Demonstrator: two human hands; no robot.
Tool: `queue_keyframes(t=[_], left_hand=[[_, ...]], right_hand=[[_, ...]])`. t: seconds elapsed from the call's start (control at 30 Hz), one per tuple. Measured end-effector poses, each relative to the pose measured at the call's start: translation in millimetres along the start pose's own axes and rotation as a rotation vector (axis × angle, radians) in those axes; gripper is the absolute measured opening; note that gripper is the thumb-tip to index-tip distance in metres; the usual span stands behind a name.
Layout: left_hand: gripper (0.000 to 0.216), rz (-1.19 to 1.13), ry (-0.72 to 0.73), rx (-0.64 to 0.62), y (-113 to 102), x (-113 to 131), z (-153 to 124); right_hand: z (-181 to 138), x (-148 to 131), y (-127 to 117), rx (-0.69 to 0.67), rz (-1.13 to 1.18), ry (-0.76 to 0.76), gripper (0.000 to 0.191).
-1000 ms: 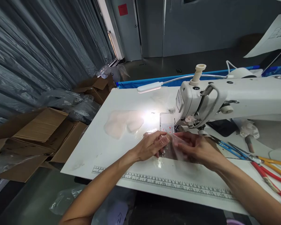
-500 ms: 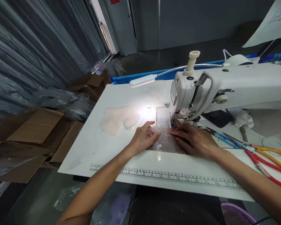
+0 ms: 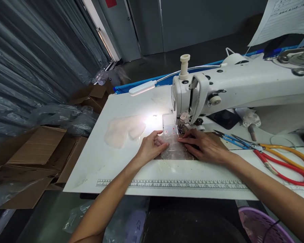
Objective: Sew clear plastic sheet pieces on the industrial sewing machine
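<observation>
A small clear plastic piece (image 3: 174,148) with red marks lies flat on the white sewing table (image 3: 111,162), under the head of the white sewing machine (image 3: 218,91). My left hand (image 3: 150,146) presses its left edge with fingers flat and together. My right hand (image 3: 205,146) lies flat on its right side, fingertips close to the presser foot (image 3: 181,128). Both hands hold the piece down against the table.
A pale pink fabric piece (image 3: 121,130) lies to the left under the lamp (image 3: 142,88) light. Scissors with red and yellow handles (image 3: 286,162) and blue snips (image 3: 230,139) lie at right. A ruler strip (image 3: 172,184) runs along the table's front edge. Cardboard boxes (image 3: 38,152) stand on the floor at left.
Both hands lowered the clear piece from just above the table onto it and slid it up to the presser foot. The camera view shifted right and closer.
</observation>
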State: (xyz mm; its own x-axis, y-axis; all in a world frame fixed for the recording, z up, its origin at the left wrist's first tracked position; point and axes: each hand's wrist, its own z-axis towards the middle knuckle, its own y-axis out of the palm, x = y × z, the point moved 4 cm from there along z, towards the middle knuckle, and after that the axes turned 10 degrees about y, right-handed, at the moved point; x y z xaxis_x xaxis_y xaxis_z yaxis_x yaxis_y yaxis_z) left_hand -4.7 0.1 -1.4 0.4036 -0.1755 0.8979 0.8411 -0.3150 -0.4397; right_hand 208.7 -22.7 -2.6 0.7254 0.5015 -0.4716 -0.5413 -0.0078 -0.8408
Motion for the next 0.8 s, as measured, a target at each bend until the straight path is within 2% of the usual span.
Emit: queue_keyframes(t=[0.5, 0.7, 0.8], left_hand=[[0.056, 0.005, 0.001, -0.020, 0.5, -0.3, 1.0], [0.057, -0.005, -0.005, -0.018, 1.2, -2.1, 1.1], [0.056, 0.000, -0.009, -0.022, 1.1, -2.2, 1.2]], right_hand=[[-5.1, 3.2, -3.1, -0.032, 0.045, 0.025, 0.036], [-9.7, 2.0, -4.6, -0.125, 0.000, -0.080, 0.037], [-9.4, 0.9, -4.1, -0.123, -0.031, -0.108, 0.036]])
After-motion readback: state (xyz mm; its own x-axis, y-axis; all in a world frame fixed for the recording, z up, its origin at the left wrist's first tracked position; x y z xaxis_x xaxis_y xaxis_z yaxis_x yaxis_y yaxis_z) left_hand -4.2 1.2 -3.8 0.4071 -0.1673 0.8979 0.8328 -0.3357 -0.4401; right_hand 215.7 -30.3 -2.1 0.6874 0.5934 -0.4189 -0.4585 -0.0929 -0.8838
